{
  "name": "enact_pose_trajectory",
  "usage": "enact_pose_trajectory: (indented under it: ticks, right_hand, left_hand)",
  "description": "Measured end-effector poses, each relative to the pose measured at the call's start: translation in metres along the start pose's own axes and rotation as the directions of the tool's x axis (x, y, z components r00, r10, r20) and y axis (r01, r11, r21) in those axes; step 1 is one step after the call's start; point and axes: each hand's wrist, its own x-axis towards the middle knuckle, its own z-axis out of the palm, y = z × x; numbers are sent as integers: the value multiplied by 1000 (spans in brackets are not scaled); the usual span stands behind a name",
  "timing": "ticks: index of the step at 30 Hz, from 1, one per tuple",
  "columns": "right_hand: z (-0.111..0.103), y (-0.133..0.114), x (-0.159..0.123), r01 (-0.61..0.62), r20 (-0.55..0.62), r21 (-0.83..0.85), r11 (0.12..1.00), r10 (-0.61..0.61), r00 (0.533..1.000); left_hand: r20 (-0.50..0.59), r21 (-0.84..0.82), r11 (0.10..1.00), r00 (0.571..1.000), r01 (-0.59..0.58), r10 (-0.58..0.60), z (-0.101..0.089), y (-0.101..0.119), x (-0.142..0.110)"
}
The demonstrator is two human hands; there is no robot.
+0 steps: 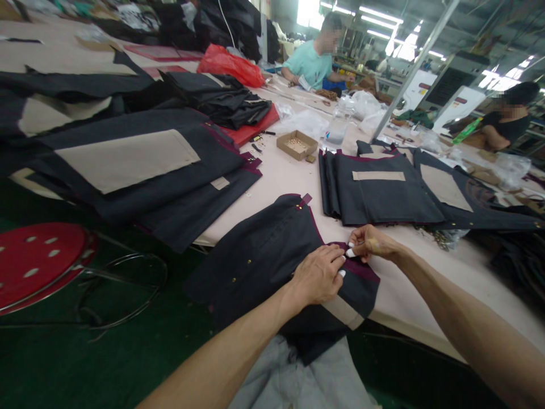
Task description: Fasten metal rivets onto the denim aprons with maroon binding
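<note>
A dark fabric piece (272, 244) with maroon edging, a beige strip and small brass-coloured eyelets lies over the table's front edge, partly hanging down over my lap. My left hand (317, 275) rests on it near the maroon trim, fingers together and curled onto the cloth. Just to the right, my right hand (368, 243) is closed in a pinch at the trim, with thumb and fingertips touching the cloth's edge. Whatever sits between those fingertips is too small to make out. The fingertips of both hands have white coverings and nearly meet.
Stacks of dark fabric pieces lie left (140, 153) and right (378, 193). A small cardboard box (297, 146) of brass-coloured parts stands ahead, beside a plastic bottle (335, 129). A metal pole (413, 68) rises beyond. A red stool (42, 261) is at left. Two people work farther back.
</note>
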Motion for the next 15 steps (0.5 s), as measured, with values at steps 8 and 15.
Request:
enact_pose_trajectory:
  ticks: [8,15]
  right_hand:
    - [-1,-10,24,-133,-51,-265,955,124,991]
    - [7,-33,35,-308,-171,-502,808,257,951]
  left_hand:
    - [-22,-23,1000,1000,14,-14,0,0,1]
    - [-11,-26,1000,1000,5,-6,0,1,3]
